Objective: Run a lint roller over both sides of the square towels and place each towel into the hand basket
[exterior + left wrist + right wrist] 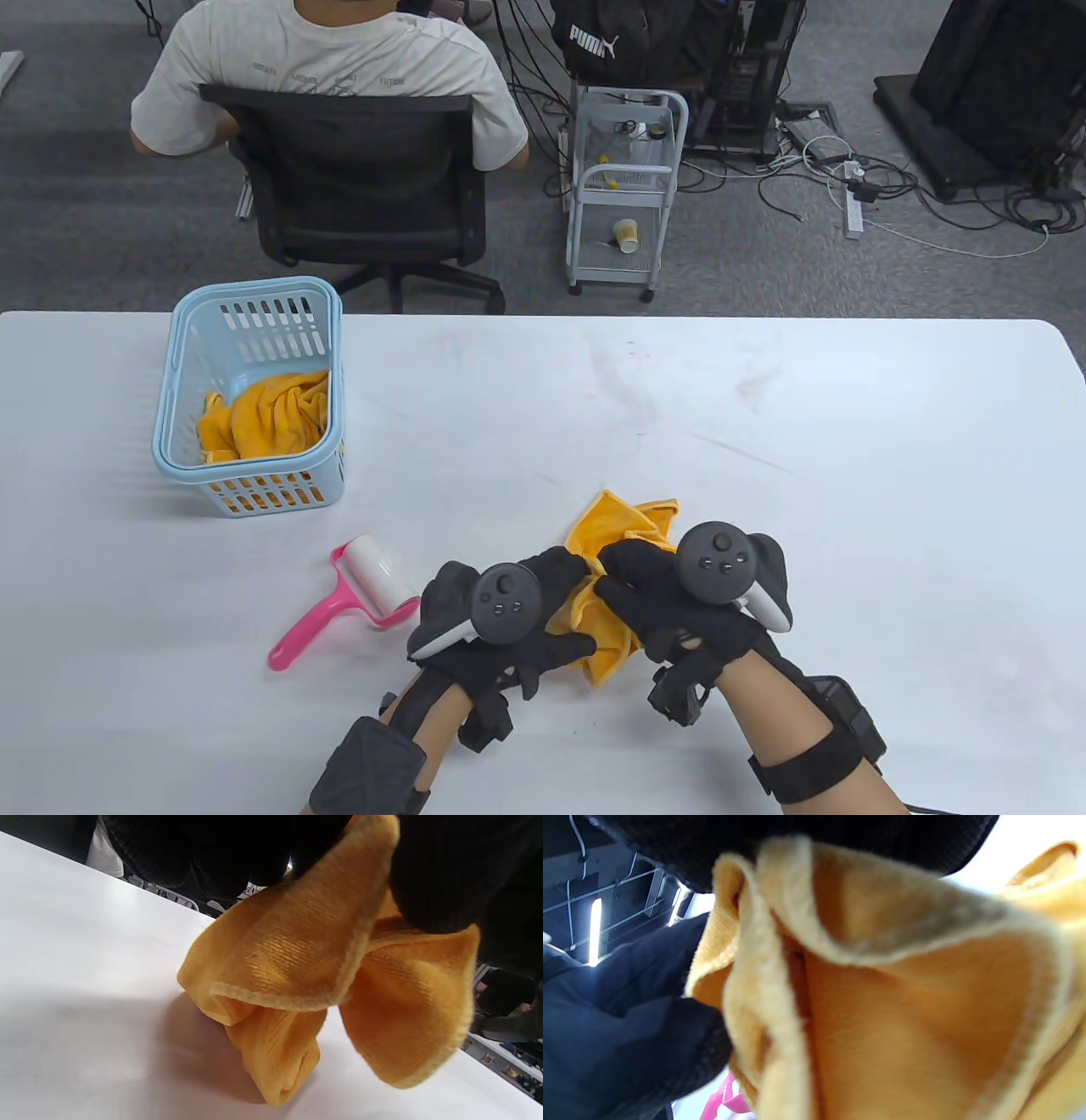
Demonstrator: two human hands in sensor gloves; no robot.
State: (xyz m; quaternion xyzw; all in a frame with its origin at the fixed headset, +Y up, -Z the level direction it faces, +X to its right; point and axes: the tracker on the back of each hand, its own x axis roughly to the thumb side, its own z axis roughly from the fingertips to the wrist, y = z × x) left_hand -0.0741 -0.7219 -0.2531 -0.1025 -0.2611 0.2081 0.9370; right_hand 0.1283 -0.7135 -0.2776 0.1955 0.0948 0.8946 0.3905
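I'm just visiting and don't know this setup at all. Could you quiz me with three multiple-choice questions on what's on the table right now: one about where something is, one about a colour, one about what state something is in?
1. Where does the lint roller lie?
A. inside the basket
B. on the table, left of the hands
C. on the floor

2. What colour is the hand basket?
A. light blue
B. green
C. red

3. What state is the towel between the hands in?
A. spread flat
B. neatly folded
C. bunched up and gripped by both hands

Answers:
1. B, since the table view shows the pink roller on the table beside the left hand, untouched.
2. A, as its slotted walls are pale blue, with another orange towel inside.
3. C, since the left hand and right hand both curl their fingers round crumpled orange cloth.
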